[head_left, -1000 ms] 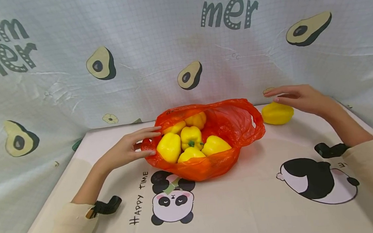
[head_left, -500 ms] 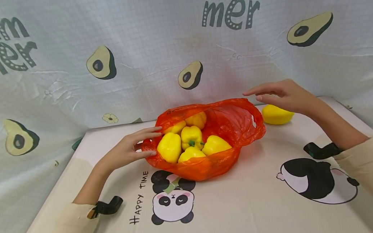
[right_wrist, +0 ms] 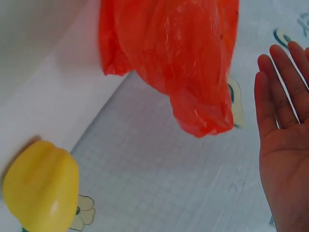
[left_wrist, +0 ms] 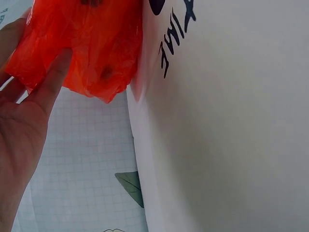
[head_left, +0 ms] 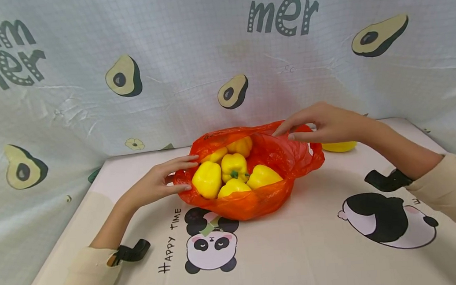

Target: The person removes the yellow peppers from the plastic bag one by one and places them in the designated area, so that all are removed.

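A red plastic bag (head_left: 252, 207) stands in the middle of the table with its mouth spread wide. Several yellow bell peppers (head_left: 233, 167) lie inside, one showing its green stem. My left hand (head_left: 157, 180) holds the bag's left side, thumb in front and fingers at the rim; in the left wrist view the red plastic (left_wrist: 104, 53) runs between thumb and fingers. Over the bag's right rim hovers my right hand (head_left: 318, 120), nothing in it; in the right wrist view its fingers are straight (right_wrist: 285, 104). Another yellow bell pepper (head_left: 338, 147) lies right of the bag, partly hidden behind that hand.
A light tablecloth with panda prints (head_left: 211, 249) covers the table. Right behind the bag rises a pale curtain (head_left: 185, 105) printed with avocados. Each forearm carries a black wrist camera, the left one (head_left: 134, 250) close above the table.
My right hand has moved left, from above the loose bell pepper to over the bag's right rim. The left hand and the bag stay where they were.
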A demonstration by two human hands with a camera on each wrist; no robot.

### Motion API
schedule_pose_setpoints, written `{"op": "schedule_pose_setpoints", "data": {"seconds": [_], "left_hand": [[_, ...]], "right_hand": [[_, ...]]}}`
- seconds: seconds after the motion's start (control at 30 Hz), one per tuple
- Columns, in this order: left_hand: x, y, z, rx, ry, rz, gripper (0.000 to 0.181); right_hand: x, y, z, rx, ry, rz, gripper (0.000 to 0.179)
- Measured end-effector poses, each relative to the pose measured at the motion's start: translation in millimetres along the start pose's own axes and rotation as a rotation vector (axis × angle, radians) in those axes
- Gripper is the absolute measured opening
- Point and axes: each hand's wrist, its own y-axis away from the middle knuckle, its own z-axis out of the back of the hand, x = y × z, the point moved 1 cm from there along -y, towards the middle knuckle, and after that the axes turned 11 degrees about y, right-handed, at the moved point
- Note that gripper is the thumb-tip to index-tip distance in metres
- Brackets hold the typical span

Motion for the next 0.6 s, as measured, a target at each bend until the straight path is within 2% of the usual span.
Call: {"op": "schedule_pose_setpoints", "data": {"seconds": [0.2,0.43,0.6], "left_hand": [[0.1,-0.2,0.7,0.0,-0.007,-0.004,0.055],[-0.9,1.0,0.1,-0.003,-0.021,0.003,0.056],[-2.1,-0.9,-1.6,0.008,-0.007,-0.003,0.056]], "right_hand": [[15.4,-25.6,-10.5,0.237,0.087,0.02,0.028],[37.3,-62.6,-21.0,0.428,0.075,0.128,0.032],[43.0,-86.8,-29.1,0.604,0.143,0.144,0.03]]}}
